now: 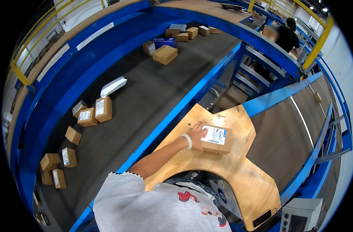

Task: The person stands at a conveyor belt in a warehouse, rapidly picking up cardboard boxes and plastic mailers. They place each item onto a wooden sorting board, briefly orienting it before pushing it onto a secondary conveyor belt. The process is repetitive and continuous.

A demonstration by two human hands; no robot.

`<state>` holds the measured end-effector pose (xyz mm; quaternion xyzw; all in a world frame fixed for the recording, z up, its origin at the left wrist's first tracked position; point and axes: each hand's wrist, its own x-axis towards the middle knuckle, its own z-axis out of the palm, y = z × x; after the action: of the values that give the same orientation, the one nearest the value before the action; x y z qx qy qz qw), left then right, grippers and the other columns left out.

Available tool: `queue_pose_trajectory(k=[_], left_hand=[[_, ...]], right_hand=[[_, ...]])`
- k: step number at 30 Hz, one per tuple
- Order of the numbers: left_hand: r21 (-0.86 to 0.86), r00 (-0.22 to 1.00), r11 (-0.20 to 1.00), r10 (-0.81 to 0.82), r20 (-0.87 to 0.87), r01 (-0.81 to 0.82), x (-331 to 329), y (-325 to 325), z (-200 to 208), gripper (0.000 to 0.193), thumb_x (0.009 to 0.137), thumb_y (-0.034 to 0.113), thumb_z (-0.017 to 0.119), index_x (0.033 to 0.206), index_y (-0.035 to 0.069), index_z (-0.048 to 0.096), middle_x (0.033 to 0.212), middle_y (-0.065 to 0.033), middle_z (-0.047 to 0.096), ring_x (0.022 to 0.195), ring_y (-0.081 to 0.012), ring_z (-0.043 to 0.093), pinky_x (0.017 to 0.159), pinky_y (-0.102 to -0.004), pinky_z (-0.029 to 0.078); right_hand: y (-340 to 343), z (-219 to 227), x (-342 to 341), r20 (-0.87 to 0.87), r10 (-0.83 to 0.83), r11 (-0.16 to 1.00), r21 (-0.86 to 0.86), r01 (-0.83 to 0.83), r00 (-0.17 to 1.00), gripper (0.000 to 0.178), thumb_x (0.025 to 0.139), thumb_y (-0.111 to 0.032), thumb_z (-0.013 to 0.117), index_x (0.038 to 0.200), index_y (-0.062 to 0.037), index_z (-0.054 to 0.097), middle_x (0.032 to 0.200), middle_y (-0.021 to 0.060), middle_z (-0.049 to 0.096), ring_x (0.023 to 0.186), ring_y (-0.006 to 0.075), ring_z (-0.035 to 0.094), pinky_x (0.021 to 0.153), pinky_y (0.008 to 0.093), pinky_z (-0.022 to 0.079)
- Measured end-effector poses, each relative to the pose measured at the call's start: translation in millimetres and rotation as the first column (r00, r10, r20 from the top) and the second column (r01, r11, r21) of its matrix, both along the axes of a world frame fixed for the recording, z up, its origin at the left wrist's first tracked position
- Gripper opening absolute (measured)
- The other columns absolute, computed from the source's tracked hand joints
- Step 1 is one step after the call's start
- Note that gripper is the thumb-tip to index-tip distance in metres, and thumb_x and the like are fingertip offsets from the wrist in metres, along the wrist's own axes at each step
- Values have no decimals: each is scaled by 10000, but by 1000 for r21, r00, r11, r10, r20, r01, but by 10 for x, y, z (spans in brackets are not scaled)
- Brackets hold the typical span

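A brown cardboard box [217, 147] with a white and blue shipping label facing up rests on the pale wooden worktop [242, 170]. My left hand [197, 135], with a light band round the wrist, is closed over the box's left end. Its fingers lie along the far corner, and part of that end is hidden beneath them. My right hand is out of view.
Left of the worktop, a wide dark conveyor belt [134, 112] carries several cardboard boxes [103, 108] and a white parcel [113, 86]. To the right runs another belt [281, 131] with a small box [317, 97]. A control box [302, 210] stands lower right. Far off is another person [287, 40].
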<state>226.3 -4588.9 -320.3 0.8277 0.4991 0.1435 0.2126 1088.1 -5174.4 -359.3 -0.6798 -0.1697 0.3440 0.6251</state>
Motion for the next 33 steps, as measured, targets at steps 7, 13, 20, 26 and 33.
queue_pose_trajectory(k=[7, 13, 20, 26, 33], left_hand=[[86, 990, 989, -123, 66, 117, 102, 159, -324, 635, 547, 318, 962, 952, 96, 525, 1546, -212, 345, 1458, -467, 296, 1158, -491, 396], [75, 995, 993, -89, 38, 86, 53, 32, -147, 676, 521, 257, 968, 956, 120, 468, 1542, -191, 342, 1480, -440, 263, 1146, -476, 398], [38, 988, 991, -131, 81, 128, 131, 108, -253, 671, 527, 234, 968, 958, 129, 465, 1536, -180, 352, 1476, -428, 272, 1135, -470, 409], [4, 987, 992, -128, 99, 128, 127, 232, -241, 676, 535, 244, 970, 961, 136, 458, 1530, -184, 357, 1476, -419, 275, 1147, -460, 401], [-32, 992, 994, -100, 74, 103, 135, 375, -79, 676, 545, 267, 970, 959, 140, 450, 1542, -173, 354, 1487, -404, 264, 1170, -453, 375]], right_hand=[[-330, -232, -9, -190, -557, 811, 87, 579, 808, 311, 1032, -342, 593, 1235, -121, 676, 1060, 44, 687, 823, 170, 602, 721, 322, 528], [-76, -230, -625, -418, -698, 620, 57, 783, 582, 209, 892, -83, 595, 1098, -113, 621, 858, 10, 565, 692, 151, 493, 758, 369, 529], [-265, 18, -1115, -361, -763, 545, 88, 834, 536, 199, 833, -43, 573, 1016, -121, 583, 877, 12, 576, 666, 154, 491, 765, 381, 532], [-211, 189, -983, -346, -763, 559, 73, 826, 546, 153, 843, -45, 567, 988, -95, 576, 908, 24, 591, 672, 161, 500, 770, 371, 538], [133, 437, -875, -358, -769, 560, 23, 828, 529, 52, 862, -55, 554, 885, -102, 557, 884, 17, 612, 667, 162, 509, 761, 366, 546]])
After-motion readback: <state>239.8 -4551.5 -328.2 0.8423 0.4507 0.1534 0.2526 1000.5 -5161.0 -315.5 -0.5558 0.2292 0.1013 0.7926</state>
